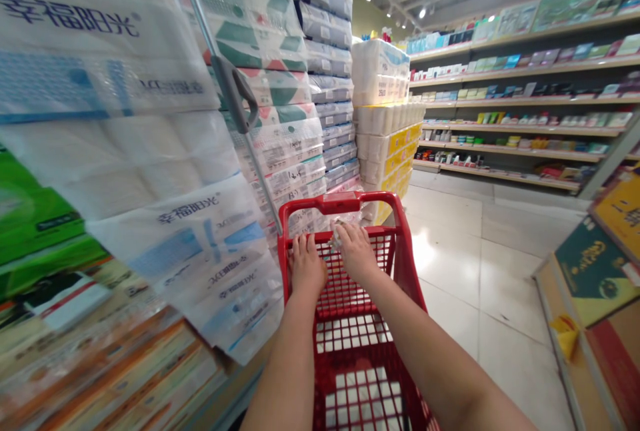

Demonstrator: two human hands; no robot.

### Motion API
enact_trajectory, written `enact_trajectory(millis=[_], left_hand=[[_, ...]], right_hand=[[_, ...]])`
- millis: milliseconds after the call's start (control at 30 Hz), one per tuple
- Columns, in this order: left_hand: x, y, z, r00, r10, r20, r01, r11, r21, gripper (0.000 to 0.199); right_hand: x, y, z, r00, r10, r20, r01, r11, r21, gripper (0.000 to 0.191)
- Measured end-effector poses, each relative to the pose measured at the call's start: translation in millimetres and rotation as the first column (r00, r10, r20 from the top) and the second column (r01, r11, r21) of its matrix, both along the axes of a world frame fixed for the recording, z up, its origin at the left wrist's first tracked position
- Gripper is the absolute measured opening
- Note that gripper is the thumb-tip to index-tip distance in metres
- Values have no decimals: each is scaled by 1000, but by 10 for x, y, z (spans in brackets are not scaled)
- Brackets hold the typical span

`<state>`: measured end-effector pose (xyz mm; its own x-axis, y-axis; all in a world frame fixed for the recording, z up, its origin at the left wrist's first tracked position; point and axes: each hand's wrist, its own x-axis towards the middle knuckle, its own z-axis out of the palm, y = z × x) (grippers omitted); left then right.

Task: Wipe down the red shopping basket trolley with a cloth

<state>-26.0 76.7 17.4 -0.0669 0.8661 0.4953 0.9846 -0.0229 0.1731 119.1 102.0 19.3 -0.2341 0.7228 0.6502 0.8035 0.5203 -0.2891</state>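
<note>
A red wheeled shopping basket (357, 341) with mesh walls stands in front of me, its grey pull handle (233, 88) raised on a metal pole to the left. My left hand (306, 266) curls its fingers over the basket's far rim, near the left corner. Close beside it, my right hand (356, 252) is closed at the same rim. A small, crumpled, whitish piece of plastic (336, 236) shows at its fingertips; its kind is unclear. Through the mesh, the pale floor is visible.
Tall stacks of wrapped toilet paper (150, 144) crowd the left side, with more packs (385, 121) ahead. Long shelves (520, 124) of small boxes line the back right. Cartons (595, 271) stand at the right edge, beside a tiled floor aisle (460, 251).
</note>
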Motion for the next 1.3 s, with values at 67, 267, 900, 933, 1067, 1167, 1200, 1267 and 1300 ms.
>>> enact_trajectory(millis=[67,267,900,933,1067,1167,1200,1267,1300], left_hand=[[-3,7,-8,1000,0,1,0,1000,4,63],[1,-5,7,1000,-2,14,2,1000,-4,61],[-2,-3,20,1000,-11,29,11,1000,5,62],[-2,-2,21,999,-15,32,15,1000,2,62],[1,-1,21,999,-15,36,15,1000,-4,60],[2,-6,21,999,-6,43,7,1000,-13,58],[1,-8,22,999,-8,44,9,1000,-14,59],[-2,-11,24,999,-17,42,17,1000,-7,60],[-2,-11,24,999,-20,40,20,1000,-1,61]], right_hand=[[-33,-7,-51,1000,17,12,-17,1000,10,70],[37,47,-100,990,118,-78,-113,992,63,71],[101,-9,23,983,153,-104,-146,986,76,51],[101,-8,21,982,114,-148,-105,992,73,50],[62,-47,24,984,64,-166,-50,995,88,49],[32,-85,38,978,207,-35,-203,975,86,54],[37,-86,45,976,212,-40,-209,975,82,54],[66,-66,57,982,134,-129,-124,989,83,51],[83,-52,59,980,78,-181,-63,994,85,49]])
